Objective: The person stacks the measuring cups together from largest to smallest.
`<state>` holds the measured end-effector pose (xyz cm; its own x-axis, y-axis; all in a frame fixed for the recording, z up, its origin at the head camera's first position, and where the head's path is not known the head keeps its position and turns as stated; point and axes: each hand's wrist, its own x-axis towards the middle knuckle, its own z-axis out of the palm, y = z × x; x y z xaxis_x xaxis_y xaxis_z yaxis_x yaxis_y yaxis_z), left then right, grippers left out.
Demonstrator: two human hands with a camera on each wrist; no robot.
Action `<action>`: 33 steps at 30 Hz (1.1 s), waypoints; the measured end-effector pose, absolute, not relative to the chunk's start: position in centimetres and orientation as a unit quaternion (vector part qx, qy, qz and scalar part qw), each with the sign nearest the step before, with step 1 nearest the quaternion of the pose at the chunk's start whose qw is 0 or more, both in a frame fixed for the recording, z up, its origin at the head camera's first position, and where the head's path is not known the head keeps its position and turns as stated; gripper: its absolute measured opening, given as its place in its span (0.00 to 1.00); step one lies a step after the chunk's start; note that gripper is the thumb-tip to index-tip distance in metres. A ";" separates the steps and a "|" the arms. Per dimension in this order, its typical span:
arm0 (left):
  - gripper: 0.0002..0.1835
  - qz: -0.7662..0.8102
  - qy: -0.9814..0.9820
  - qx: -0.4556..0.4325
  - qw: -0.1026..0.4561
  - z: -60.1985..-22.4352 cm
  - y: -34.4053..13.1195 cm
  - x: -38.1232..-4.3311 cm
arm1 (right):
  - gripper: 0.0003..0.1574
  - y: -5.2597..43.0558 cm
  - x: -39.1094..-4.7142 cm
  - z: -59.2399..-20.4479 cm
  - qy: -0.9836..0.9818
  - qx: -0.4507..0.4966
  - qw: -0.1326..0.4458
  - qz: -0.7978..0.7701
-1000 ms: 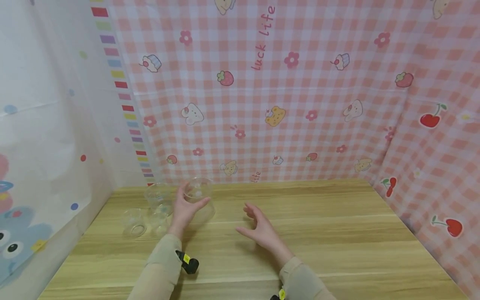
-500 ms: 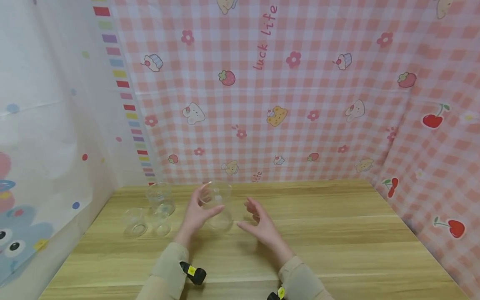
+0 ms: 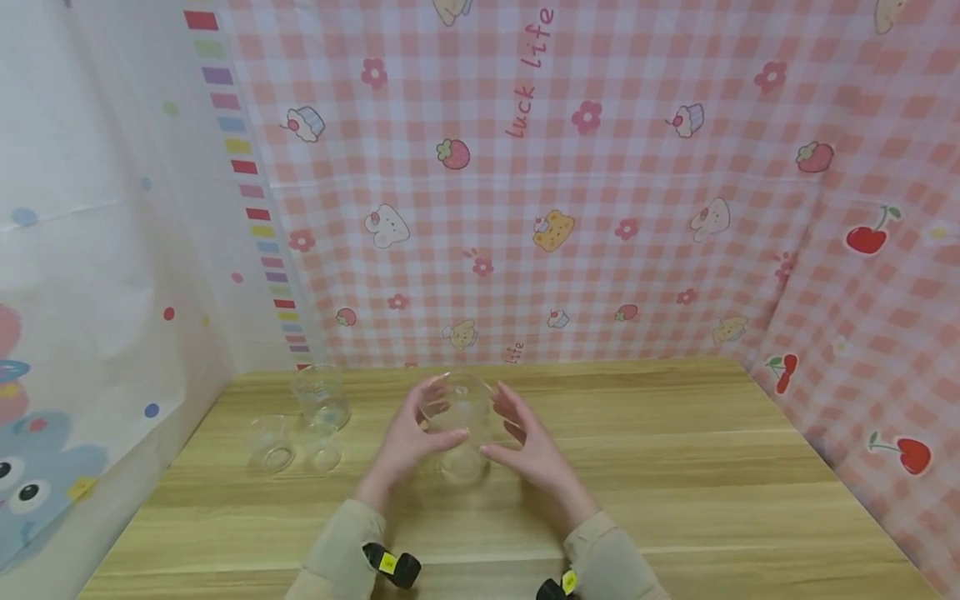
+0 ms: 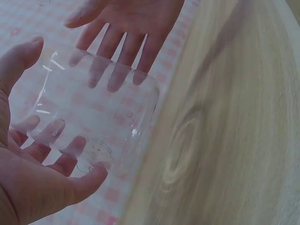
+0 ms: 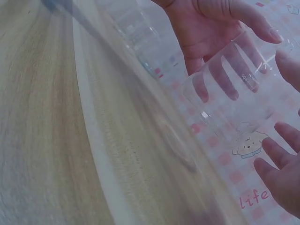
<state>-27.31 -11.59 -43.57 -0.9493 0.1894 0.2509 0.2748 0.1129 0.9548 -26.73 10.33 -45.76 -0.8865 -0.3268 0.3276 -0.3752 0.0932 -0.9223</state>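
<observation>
A clear beaker (image 3: 459, 417) with small printed marks stands upright between the two hands, close over the middle of the wooden table (image 3: 675, 475). The left hand (image 3: 408, 440) grips it from the left, thumb on the near side and fingers behind the glass, as the left wrist view also shows on the beaker (image 4: 108, 117). On its other side, the right hand (image 3: 531, 446) has its thumb and fingers spread and gently bent, fingertips right at the wall. In the right wrist view, the left hand's fingers (image 5: 225, 84) show through the glass.
Several other clear vessels are grouped at the left of the table: a larger beaker (image 3: 321, 400) at the back, a small one (image 3: 268, 443) in front of it, and another small one (image 3: 322, 450) beside that. A pink checked cloth (image 3: 600, 275) hangs behind the table.
The left hand has carried the beaker rightward and nearer, from beside the other vessels to the right hand. The right hand has stayed almost in place.
</observation>
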 end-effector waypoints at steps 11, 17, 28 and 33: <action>0.47 -0.646 -0.743 -0.173 0.018 -43.4 -10.6 -26.0 | 0.61 11.1 -26.6 -45.9 -0.727 0.259 0.000 0.636; 0.45 -0.646 -0.741 -0.185 0.011 -43.6 -9.9 -25.6 | 0.62 11.6 -26.4 -46.1 -0.714 0.293 -0.004 0.636; 0.47 -0.632 -0.751 -0.193 0.005 -43.9 -8.4 -25.5 | 0.63 12.9 -26.5 -46.4 -0.708 0.306 -0.023 0.635; 0.47 -0.633 -0.751 -0.189 0.005 -43.7 -7.8 -25.3 | 0.60 13.3 -26.6 -46.3 -0.711 0.306 -0.027 0.632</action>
<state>-25.28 -7.80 -43.65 -0.9288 0.2762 0.2469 0.2899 0.1273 0.9485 -26.56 13.31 -46.33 -0.8109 -0.4704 0.3481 -0.4012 0.0139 -0.9159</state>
